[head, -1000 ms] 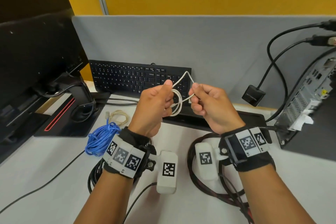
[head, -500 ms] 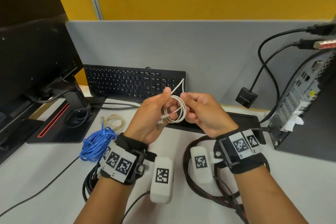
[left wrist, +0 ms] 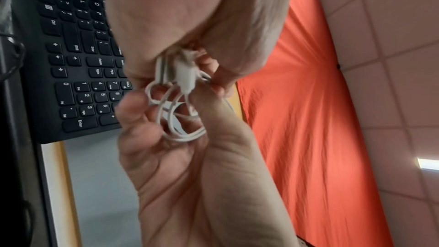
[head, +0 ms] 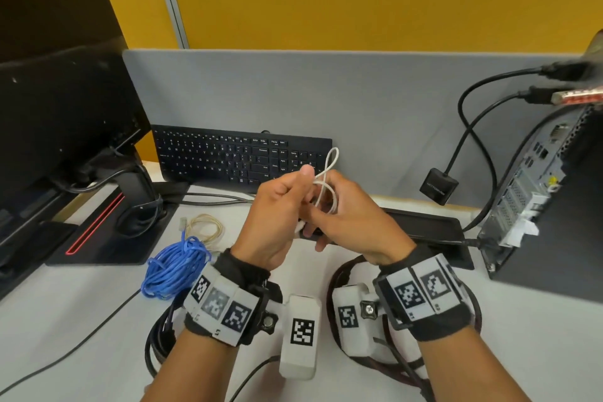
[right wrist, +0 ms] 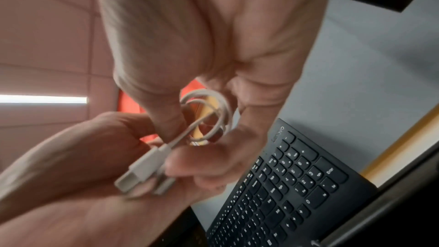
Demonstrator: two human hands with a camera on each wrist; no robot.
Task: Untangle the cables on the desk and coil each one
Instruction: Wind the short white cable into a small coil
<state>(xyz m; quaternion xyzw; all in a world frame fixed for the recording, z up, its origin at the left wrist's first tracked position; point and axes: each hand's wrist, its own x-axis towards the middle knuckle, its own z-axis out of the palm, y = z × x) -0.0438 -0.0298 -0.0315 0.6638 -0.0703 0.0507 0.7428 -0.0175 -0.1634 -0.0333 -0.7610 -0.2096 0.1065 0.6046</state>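
I hold a thin white USB cable (head: 326, 188) in small loops above the desk, in front of the keyboard. My left hand (head: 303, 192) pinches the coil, thumb on top. My right hand (head: 321, 215) grips it from the other side, its fingers curled over the loops. One loop (head: 333, 157) sticks up above the hands. In the left wrist view the coil (left wrist: 182, 131) hangs between both hands with a white plug (left wrist: 186, 74) at the top. In the right wrist view the plug (right wrist: 142, 170) lies across my right fingers (right wrist: 190, 166), the coil (right wrist: 213, 112) beyond it.
A blue cable bundle (head: 173, 268) and a thin beige cable (head: 205, 225) lie left of my hands. Black cable (head: 156, 339) sits under the left wrist, dark braided cable (head: 362, 365) under the right. Keyboard (head: 228, 157) behind, monitor (head: 65, 101) left, computer case (head: 538, 192) right.
My hands have come together and the wide loop between them has drawn into a tighter coil. The right fingers now close over the coil against the left hand.
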